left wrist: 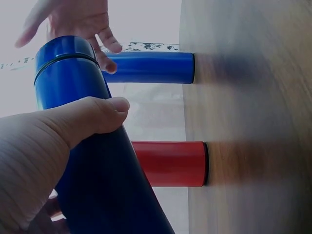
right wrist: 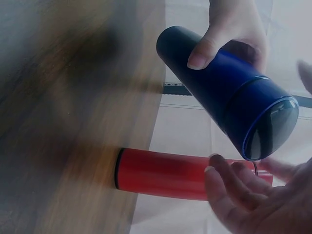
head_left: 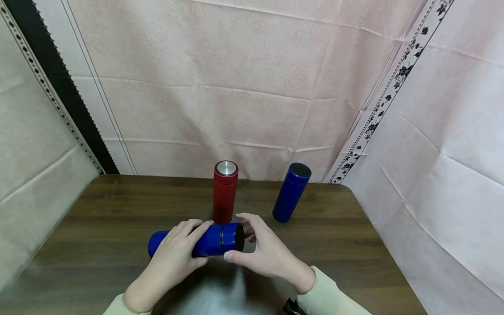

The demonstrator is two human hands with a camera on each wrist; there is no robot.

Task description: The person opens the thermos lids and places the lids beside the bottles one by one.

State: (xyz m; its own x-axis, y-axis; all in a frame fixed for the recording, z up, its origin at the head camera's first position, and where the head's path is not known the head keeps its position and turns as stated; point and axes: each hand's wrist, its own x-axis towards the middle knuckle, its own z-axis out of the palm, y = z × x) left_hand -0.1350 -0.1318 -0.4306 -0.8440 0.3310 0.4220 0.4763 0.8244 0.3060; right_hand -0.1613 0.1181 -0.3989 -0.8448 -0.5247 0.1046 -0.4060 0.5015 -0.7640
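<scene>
My left hand (head_left: pixel 179 249) grips a blue thermos bottle (head_left: pixel 210 240) round its body and holds it on its side, with the dark-topped cap end toward the right. The left wrist view shows the thumb lying across the blue body, below the dark ring under the cap (left wrist: pixel 66 47). Around that cap end, my right hand (head_left: pixel 265 251) has its fingers spread and slightly bent. In the right wrist view, its fingers (right wrist: pixel 222 192) appear just off the glossy cap top (right wrist: pixel 273 129); any thumb contact is unclear.
A red thermos bottle (head_left: pixel 225 192) with a silver top stands upright just behind the held one. Farther right stands a second blue thermos bottle (head_left: pixel 291 192) with a dark top. The wooden table (head_left: pixel 98 210) meets pale patterned cloth (head_left: pixel 244 87) at the back and sides.
</scene>
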